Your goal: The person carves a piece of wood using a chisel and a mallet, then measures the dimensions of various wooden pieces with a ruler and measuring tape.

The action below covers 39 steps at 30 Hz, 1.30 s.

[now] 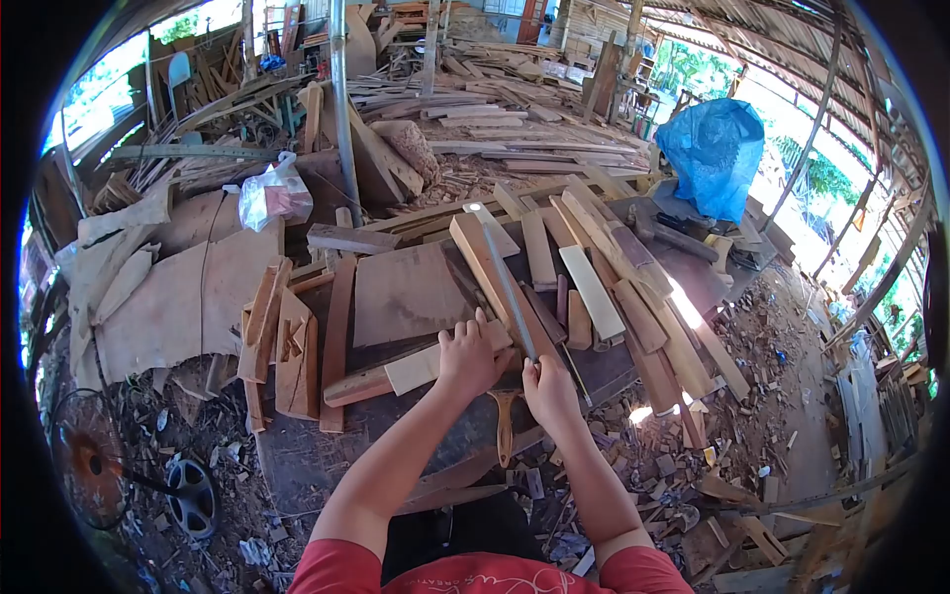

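My left hand [469, 358] lies over a pale wooden block [414, 370], its fingers curled across the top. Beneath that block runs a longer brown wooden piece [354, 387]. The end of a long thin metal ruler [508, 287] is pinched in my right hand [550, 390]. The ruler lies along a thick reddish-brown board [487, 262] that points away from me. Between my wrists, a brush with a wooden handle [505, 436] sits at the near edge of the workbench [381, 450]. My palms hide parts of the block and the ruler's near end.
Loose boards [594, 292] crowd the right of the bench, and notched wood pieces [296, 351] stand at its left. A blue plastic bag [714, 153] and a clear bag [277, 193] are farther back. A fan [91, 460] stands at lower left. Scraps cover the ground.
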{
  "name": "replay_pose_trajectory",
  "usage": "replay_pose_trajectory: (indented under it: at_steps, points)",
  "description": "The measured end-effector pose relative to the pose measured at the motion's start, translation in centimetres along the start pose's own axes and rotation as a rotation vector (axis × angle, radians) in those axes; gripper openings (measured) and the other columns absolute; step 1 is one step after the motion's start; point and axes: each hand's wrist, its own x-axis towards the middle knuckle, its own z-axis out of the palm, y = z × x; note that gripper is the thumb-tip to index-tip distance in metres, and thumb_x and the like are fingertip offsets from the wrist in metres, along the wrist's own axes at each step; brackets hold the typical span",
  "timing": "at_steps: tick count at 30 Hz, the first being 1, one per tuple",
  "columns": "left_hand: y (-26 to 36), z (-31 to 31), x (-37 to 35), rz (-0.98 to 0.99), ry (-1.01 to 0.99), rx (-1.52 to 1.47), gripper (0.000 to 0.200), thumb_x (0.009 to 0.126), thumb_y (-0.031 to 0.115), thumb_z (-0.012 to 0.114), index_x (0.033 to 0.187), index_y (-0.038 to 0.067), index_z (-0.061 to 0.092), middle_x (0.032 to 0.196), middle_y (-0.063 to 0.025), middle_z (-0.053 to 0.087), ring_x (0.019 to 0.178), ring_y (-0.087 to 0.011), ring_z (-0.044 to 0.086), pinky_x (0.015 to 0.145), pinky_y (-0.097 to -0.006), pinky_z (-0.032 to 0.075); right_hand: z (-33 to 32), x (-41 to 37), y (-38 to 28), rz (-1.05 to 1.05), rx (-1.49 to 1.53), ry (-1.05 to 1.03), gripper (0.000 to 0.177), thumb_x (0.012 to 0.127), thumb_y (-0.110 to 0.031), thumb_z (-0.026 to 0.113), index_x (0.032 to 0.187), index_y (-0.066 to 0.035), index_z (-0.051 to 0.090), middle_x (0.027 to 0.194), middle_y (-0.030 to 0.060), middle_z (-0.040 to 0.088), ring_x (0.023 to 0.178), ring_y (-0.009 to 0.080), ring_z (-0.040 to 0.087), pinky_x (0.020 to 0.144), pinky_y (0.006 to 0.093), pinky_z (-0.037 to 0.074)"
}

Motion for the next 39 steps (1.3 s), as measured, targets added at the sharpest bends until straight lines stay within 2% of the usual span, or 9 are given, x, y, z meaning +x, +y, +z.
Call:
replay_pose_trajectory:
  at_steps: [2,4,8,10,11,13,20,32,39]
  points:
    - [0.0,0.2,0.1,0.004,-0.002,0.006,0.078,0.083,0.048,0.048,0.133,-0.008,0.027,0.11,-0.0161,0.052,0.104,-0.0261,0.049,0.085,-0.0442,0.036,0.0,0.1,-0.1,-0.013,0.008,0.005,0.028,0.088,-0.025,0.049,0.074,-0.001,0.049,0.065,0.0218,0.06,0.066,0.0402,0.06,0.056,0.0482,0.047]
    - [-0.6,1.4,0.4,0.069,0.061,0.009,0.07,0.084,0.039,0.05,0.131,-0.008,0.031,0.103,-0.0146,0.053,0.1,-0.0263,0.05,0.084,-0.0455,0.037,-0.1,0.0,-0.2,0.011,-0.002,-0.027,0.029,0.089,-0.026,0.048,0.074,0.0,0.049,0.065,0.0221,0.059,0.065,0.0404,0.059,0.056,0.0478,0.047]
    - [-1.9,1.6,1.1,0.137,0.078,-0.094,0.063,0.083,0.041,0.052,0.123,-0.007,0.04,0.102,-0.0159,0.054,0.099,-0.0283,0.053,0.083,-0.0441,0.04,0.4,0.2,0.7,-0.011,0.022,0.004,0.03,0.089,-0.026,0.048,0.075,0.0,0.049,0.066,0.0221,0.06,0.065,0.0406,0.059,0.056,0.0476,0.047]
    - [-2.1,-0.9,1.3,0.153,-0.096,-0.189,0.054,0.079,0.04,0.058,0.107,-0.005,0.049,0.097,-0.0183,0.058,0.095,-0.0315,0.057,0.081,-0.0414,0.044,0.4,0.4,0.6,-0.036,0.036,0.011,0.03,0.089,-0.027,0.048,0.075,0.0,0.049,0.066,0.0219,0.06,0.065,0.0408,0.059,0.056,0.0475,0.047]
    - [-2.1,-0.7,1.3,0.16,-0.096,-0.191,0.054,0.079,0.04,0.058,0.107,-0.005,0.049,0.097,-0.0183,0.058,0.095,-0.0315,0.057,0.081,-0.0414,0.044,0.3,0.6,0.6,-0.032,0.032,0.015,0.03,0.089,-0.027,0.048,0.075,0.0,0.049,0.066,0.0219,0.06,0.065,0.0408,0.059,0.056,0.0475,0.047]
    - [-2.1,-0.4,1.2,0.206,-0.001,-0.197,0.045,0.077,0.039,0.061,0.092,-0.002,0.052,0.088,-0.0186,0.06,0.085,-0.0339,0.059,0.076,-0.0409,0.046,0.3,0.7,0.4,-0.018,0.035,-0.034,0.03,0.089,-0.026,0.048,0.076,0.0,0.049,0.067,0.022,0.06,0.065,0.0405,0.059,0.056,0.0474,0.047]
    - [-1.8,-0.7,1.0,0.156,0.02,-0.258,0.045,0.074,0.038,0.063,0.09,-0.003,0.053,0.084,-0.0211,0.061,0.081,-0.0361,0.06,0.076,-0.0418,0.047,0.7,1.4,0.6,-0.007,0.046,-0.045,0.031,0.089,-0.028,0.047,0.077,0.001,0.05,0.067,0.0219,0.06,0.066,0.0396,0.06,0.058,0.0478,0.047]
    - [-2.3,-0.5,1.3,0.054,-0.074,-0.303,0.056,0.07,0.045,0.064,0.101,-0.001,0.055,0.093,-0.0199,0.061,0.088,-0.0342,0.06,0.078,-0.0407,0.047,1.2,1.8,0.4,0.029,-0.083,-0.106,0.03,0.088,-0.027,0.047,0.076,0.0,0.05,0.065,0.0223,0.058,0.065,0.0389,0.06,0.058,0.0465,0.048]
    - [-2.4,-0.5,1.0,0.081,-0.007,-0.332,0.06,0.069,0.044,0.065,0.109,0.0,0.054,0.098,-0.0189,0.061,0.09,-0.0332,0.059,0.081,-0.0398,0.046,1.3,1.7,0.2,0.012,-0.129,-0.103,0.028,0.088,-0.026,0.048,0.077,0.0,0.051,0.066,0.0224,0.059,0.065,0.0383,0.06,0.058,0.046,0.048]
